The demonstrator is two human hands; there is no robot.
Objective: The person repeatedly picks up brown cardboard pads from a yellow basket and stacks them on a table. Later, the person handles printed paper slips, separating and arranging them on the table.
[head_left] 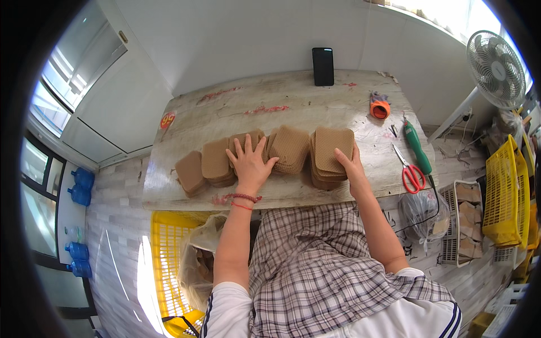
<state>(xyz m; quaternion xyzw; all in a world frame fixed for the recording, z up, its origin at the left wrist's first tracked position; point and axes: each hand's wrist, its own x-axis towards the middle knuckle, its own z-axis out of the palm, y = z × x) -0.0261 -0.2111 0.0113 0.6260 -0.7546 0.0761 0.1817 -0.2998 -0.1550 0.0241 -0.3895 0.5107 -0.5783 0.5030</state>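
Several stacks of brown, rounded, dimpled sheets, perhaps cardboard or cloth pads, stand in a row along the table's near side. My left hand [252, 164] lies palm down with fingers spread on the middle stack [238, 136]. To its left are a second stack [216, 159] and the end stack [191, 173]. Between my hands a slightly fanned stack [290, 147] leans. At the right end, my right hand [353, 169] grips the tallest-looking stack [331, 151], its thumb on the top sheet and its fingers against the right side, partly hidden.
On the worn table [225, 107] lie red-handled scissors [413, 176], a green corded tool [417, 147] and an orange tape roll [380, 108]. A black phone [323, 66] stands at the back. A yellow basket [168, 265] sits below left; a fan [496, 69] stands right.
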